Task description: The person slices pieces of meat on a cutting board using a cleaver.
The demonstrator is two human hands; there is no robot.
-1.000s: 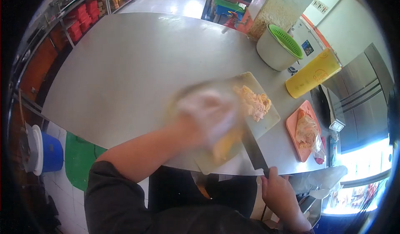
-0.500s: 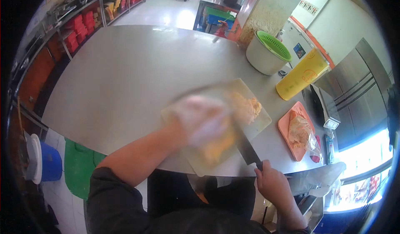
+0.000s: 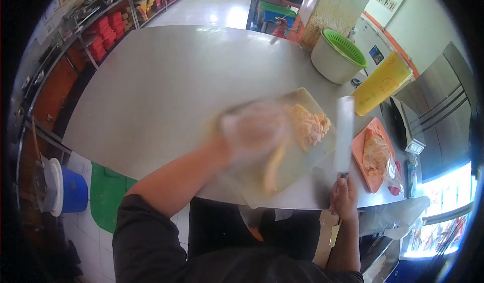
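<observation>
Right fingers clamped on the knife, just right of the cutting board. Just swung it up off the board, so probably no cut under way. Left hand blurred over the board; can't tell its grip. Food pile on board's far right, yellowish strip nearer me.

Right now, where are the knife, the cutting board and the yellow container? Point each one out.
Knife (image 3: 345, 134): head view, on the blade.
Cutting board (image 3: 300, 160): head view, on a bare patch.
Yellow container (image 3: 382, 85): head view, on its side.
</observation>
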